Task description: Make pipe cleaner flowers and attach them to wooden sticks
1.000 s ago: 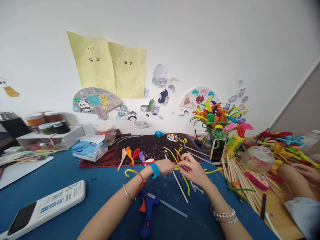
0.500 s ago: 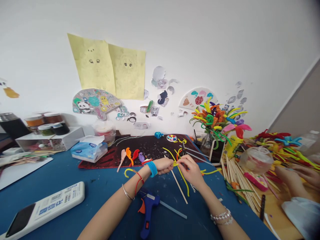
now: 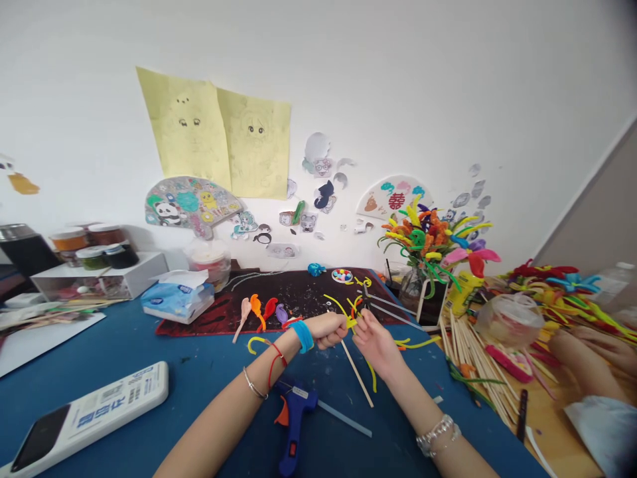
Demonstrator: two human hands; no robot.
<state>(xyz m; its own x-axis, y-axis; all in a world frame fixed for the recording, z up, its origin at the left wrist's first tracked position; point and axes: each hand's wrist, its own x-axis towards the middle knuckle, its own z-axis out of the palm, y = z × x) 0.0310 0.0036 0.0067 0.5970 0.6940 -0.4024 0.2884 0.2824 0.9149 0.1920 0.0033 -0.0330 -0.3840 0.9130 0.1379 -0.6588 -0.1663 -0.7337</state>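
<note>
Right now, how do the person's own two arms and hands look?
They show no gloves or sleeves. The left arm wears a blue band, a thin red string and a silver bangle; the right arm, shiny beaded bracelets.

Before me a smooth white wall [image 3: 423, 99] fills the upper frame, softly lit — two pale yellow paper sheets [image 3: 259, 159] with pencil drawings hang at upper left. My blue-topped table [image 3: 209, 372] spans lower left and centre — a light-brown wooden tabletop [image 3: 553, 425] sits beside it at lower right.
</note>
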